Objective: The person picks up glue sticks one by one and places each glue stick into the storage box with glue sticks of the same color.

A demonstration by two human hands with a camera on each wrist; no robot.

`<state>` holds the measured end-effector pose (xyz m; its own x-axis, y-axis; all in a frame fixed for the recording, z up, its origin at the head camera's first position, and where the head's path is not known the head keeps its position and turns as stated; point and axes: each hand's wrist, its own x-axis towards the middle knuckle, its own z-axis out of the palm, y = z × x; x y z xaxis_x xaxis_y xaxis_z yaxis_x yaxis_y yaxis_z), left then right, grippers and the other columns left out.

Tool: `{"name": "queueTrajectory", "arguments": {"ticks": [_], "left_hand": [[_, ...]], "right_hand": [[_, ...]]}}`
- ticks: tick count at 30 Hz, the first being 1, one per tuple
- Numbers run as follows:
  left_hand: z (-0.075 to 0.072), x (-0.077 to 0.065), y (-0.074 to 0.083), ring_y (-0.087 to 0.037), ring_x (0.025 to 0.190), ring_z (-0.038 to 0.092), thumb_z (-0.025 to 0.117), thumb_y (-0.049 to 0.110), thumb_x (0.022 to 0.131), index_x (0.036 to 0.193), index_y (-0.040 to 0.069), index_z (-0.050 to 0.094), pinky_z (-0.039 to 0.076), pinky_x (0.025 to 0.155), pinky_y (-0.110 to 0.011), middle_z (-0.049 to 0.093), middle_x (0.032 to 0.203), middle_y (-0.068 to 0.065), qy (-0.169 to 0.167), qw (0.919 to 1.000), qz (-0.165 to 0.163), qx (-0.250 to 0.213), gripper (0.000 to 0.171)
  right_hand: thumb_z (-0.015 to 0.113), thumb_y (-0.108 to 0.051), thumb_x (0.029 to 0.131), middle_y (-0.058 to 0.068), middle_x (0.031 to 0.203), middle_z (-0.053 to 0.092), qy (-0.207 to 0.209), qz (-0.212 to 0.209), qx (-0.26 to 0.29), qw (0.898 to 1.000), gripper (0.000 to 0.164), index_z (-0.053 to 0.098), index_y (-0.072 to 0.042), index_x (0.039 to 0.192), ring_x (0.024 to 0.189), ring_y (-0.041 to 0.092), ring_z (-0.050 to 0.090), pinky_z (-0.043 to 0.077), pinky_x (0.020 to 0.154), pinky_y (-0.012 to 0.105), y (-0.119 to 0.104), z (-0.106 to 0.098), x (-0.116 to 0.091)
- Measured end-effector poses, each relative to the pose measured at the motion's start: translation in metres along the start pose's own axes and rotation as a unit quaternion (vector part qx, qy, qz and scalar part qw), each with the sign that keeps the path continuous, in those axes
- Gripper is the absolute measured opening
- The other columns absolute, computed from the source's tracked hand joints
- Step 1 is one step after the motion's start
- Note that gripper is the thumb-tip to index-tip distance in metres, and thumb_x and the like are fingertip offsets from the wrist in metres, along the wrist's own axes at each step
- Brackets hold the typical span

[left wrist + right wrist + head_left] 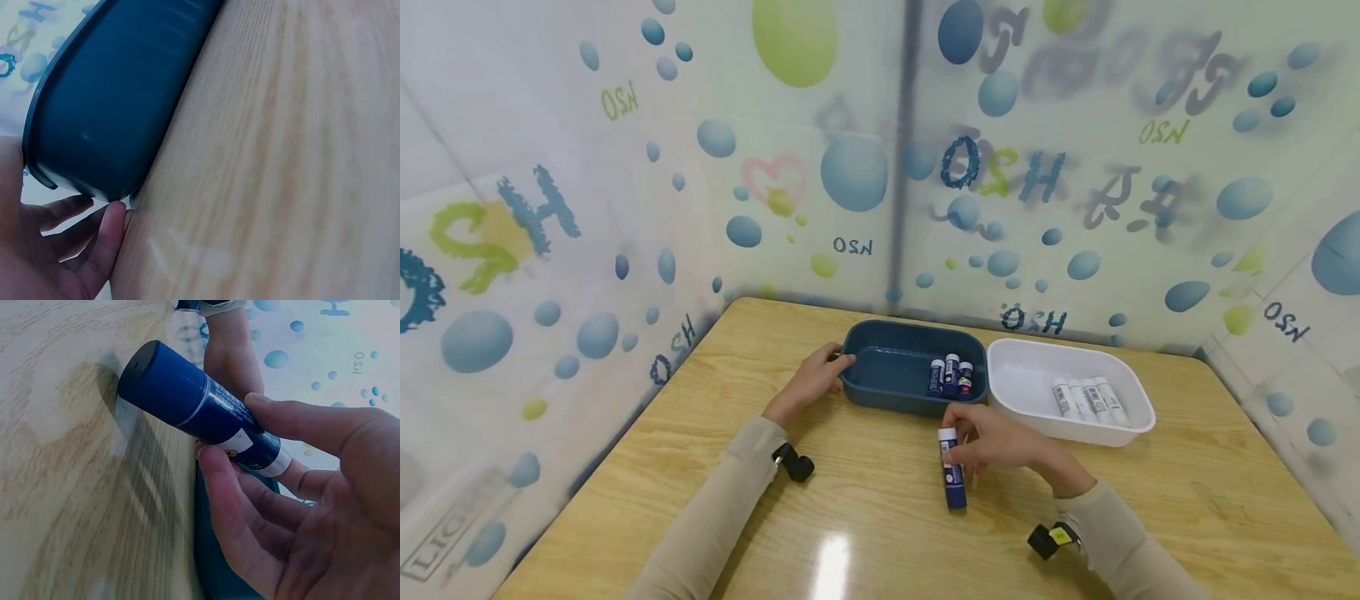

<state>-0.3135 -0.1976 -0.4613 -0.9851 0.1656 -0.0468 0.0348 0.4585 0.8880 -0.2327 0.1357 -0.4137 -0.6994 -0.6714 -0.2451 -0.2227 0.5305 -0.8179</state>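
Note:
At the left end of a dark blue bin [895, 402], my left hand [808, 379] grips the rim, thumb at the edge. The left wrist view shows the fingers [112, 234] curled against the outside of that end. My right hand [996, 437] pinches a navy glue stick [955, 493] with a white end between thumb and fingers, in front of the bin. In the right wrist view its navy end [165, 384] points away from the palm. Inside the blue bin, several similar navy sticks [951, 377] stand or lean at the right end; one has a red band.
A white bin [1037, 421] touches the blue bin's right end and holds several white sticks [1090, 400] with labels. Both stand near the back of the wooden table [850, 517]. A patterned curtain [865, 275] hangs behind and at the sides.

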Motion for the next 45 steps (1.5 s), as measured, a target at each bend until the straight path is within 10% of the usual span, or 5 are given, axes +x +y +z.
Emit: {"name": "queueTrajectory", "arguments": {"ticks": [45], "left_hand": [[0.0,0.0,-0.003,-0.03,0.108,0.067,0.051,0.041,0.108,0.148,0.007,0.051,0.061,0.076,-0.034,0.059,0.14,-0.021,0.0,1.0,0.005,-0.007,0.053]], "right_hand": [[0.07,-0.02,0.099,0.01,0.083,0.07,0.061,-0.032,-0.081,0.994,0.03,0.051,-0.006,0.118,0.072,0.033,0.07,0.061,0.068,0.05,-0.082,-0.055,0.027]]}}
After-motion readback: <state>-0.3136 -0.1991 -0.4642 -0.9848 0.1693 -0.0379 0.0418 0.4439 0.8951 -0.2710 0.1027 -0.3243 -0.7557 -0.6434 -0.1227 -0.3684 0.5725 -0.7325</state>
